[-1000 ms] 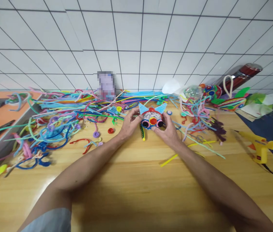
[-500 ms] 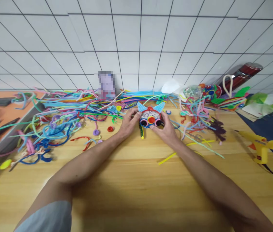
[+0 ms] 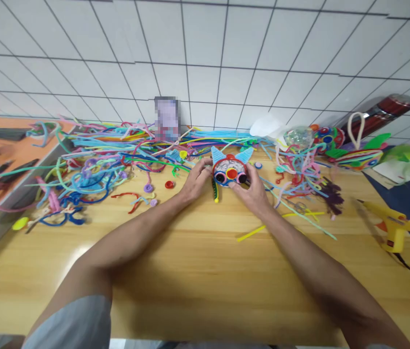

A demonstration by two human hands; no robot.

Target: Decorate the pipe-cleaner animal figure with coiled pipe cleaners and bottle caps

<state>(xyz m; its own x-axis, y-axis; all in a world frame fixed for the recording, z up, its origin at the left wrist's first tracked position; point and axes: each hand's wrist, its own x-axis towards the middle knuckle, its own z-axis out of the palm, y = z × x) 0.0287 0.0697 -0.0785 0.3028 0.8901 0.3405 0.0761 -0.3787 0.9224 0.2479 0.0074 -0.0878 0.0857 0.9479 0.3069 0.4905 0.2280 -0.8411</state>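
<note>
While the right hand [image 3: 252, 190] pinches the lower right edge of the eared face figure [image 3: 231, 175], thumb in front, the left hand [image 3: 196, 182] sets its bent fingers at the opposite edge; whether these pinch cannot be told. The figure is positioned between both hands, above the wooden table [image 3: 190, 271], with a dark green strip [image 3: 215, 186] just below its left side and a yellow glue gun [image 3: 396, 223] well apart at right.
</note>
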